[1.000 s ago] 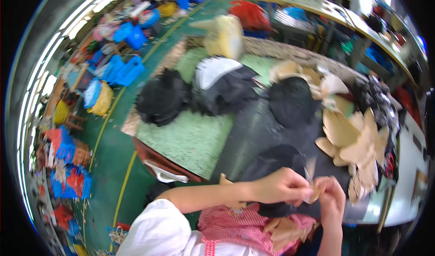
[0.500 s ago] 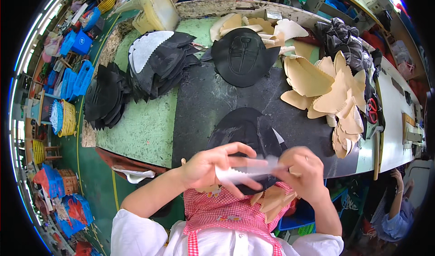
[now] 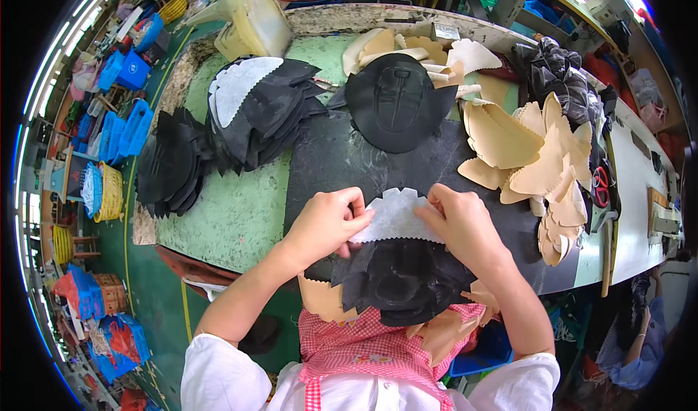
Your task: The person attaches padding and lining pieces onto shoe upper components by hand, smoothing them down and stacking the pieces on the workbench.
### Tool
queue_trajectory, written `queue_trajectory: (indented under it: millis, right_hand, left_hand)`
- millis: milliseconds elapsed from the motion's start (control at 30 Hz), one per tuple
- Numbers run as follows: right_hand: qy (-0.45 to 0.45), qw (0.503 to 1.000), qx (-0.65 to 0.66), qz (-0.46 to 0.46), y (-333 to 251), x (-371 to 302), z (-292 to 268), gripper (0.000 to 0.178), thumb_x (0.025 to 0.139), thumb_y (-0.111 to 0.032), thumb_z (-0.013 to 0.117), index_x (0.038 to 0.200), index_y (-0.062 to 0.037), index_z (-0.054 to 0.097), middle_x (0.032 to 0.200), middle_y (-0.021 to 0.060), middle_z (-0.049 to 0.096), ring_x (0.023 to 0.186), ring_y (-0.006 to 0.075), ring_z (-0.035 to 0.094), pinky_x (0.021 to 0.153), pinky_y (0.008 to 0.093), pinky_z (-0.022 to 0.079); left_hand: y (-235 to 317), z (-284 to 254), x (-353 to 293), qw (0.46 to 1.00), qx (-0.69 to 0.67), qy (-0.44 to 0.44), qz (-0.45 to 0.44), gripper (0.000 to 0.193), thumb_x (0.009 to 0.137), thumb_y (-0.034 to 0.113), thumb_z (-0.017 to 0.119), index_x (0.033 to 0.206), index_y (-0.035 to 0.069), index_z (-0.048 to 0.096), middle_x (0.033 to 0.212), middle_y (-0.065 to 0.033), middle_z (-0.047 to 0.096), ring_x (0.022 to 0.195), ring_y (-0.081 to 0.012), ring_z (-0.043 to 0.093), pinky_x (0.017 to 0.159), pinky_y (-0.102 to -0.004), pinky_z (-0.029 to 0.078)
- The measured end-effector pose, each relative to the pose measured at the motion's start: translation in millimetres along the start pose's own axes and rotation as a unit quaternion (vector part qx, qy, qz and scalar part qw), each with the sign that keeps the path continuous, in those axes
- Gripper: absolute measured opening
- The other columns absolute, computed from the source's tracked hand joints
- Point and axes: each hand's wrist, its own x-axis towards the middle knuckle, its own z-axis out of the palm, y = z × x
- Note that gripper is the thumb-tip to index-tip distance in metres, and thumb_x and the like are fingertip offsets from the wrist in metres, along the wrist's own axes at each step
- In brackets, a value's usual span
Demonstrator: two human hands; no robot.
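Head view: the left hand and right hand each pinch one end of a white serrated piece, fingers closed and hiding its tips. It spans the gap between them, just beyond dark layered pieces at the bench's near edge; whether it touches them, I cannot tell.

A black mat covers the middle of the worn green workbench, whose far edge has a raised lip. Toward that edge sits a round ribbed black piece, with beige pieces heaped to its right. These crowd the right side, near red-handled scissors; a shiny black bundle blocks the far right corner. Toward the left edge lie a dark stack and a white-topped stack, touching. A cream container stands at the far left corner.

Beyond the left edge, blue baskets line a green floor. Past the near right corner, a co-worker's blue sleeve shows.
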Motion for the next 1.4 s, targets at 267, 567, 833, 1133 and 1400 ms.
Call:
queue_trajectory:
  millis: [267, 567, 833, 1133, 1400]
  right_hand:
    - [-0.086, 0.956, -0.281, -0.002, -21.2, 29.0, -14.6, 0.058, 0.082, -0.058, 0.061, 0.070, -0.0031, 0.071, 0.061, 0.0132, 0.065, 0.061, 0.0289, 0.066, 0.056, 0.0379, 0.051]
    - [0.096, 0.986, 0.132, 0.030, 36.3, 57.9, -22.8, 0.034, 0.089, -0.032, 0.064, 0.094, 0.0008, 0.065, 0.077, 0.0167, 0.068, 0.058, 0.0240, 0.065, 0.054, 0.0364, 0.051]
    - [0.014, 0.892, 0.448, 0.052, 24.4, 78.4, -17.1, 0.034, 0.093, -0.034, 0.065, 0.091, -0.0016, 0.054, 0.084, 0.0113, 0.069, 0.052, 0.0093, 0.058, 0.042, 0.0219, 0.045]
    - [-0.092, 0.845, 0.524, 0.050, 20.4, 43.5, -19.1, 0.027, 0.100, -0.028, 0.052, 0.085, -0.0062, 0.049, 0.079, 0.0109, 0.066, 0.050, 0.0116, 0.060, 0.044, 0.0219, 0.047]
    - [0.103, 0.992, -0.067, 0.028, 23.2, 32.1, -35.9, 0.031, 0.096, -0.030, 0.058, 0.080, -0.0044, 0.055, 0.074, 0.0078, 0.067, 0.057, 0.0240, 0.063, 0.055, 0.0340, 0.049]
  left_hand:
    - [19.7, -12.6, 63.7, 0.794, 0.278, 0.247, 0.481, 0.034, 0.073, 0.029, 0.073, 0.096, 0.006, 0.064, 0.090, -0.0130, 0.065, 0.090, -0.0331, 0.065, 0.079, -0.0400, 0.052]
    - [30.7, -27.6, 120.0, 0.832, 0.352, 0.213, 0.371, 0.020, 0.088, 0.019, 0.061, 0.102, 0.006, 0.068, 0.081, -0.0164, 0.068, 0.072, -0.0309, 0.067, 0.064, -0.0389, 0.052]
    - [21.7, -26.0, 83.2, 0.910, 0.145, 0.239, 0.306, 0.018, 0.094, 0.022, 0.059, 0.093, 0.006, 0.064, 0.076, -0.0167, 0.064, 0.070, -0.0384, 0.061, 0.058, -0.0386, 0.047]
    - [45.8, -86.4, 85.4, 0.795, -0.090, 0.468, 0.375, 0.025, 0.101, 0.026, 0.052, 0.101, 0.003, 0.060, 0.091, 0.0008, 0.055, 0.087, -0.0072, 0.048, 0.081, -0.0233, 0.040]
    - [73.8, -129.3, 9.0, 0.803, -0.329, 0.376, 0.326, 0.022, 0.099, 0.027, 0.054, 0.105, 0.007, 0.062, 0.100, -0.0007, 0.064, 0.091, -0.0085, 0.059, 0.085, -0.0251, 0.046]
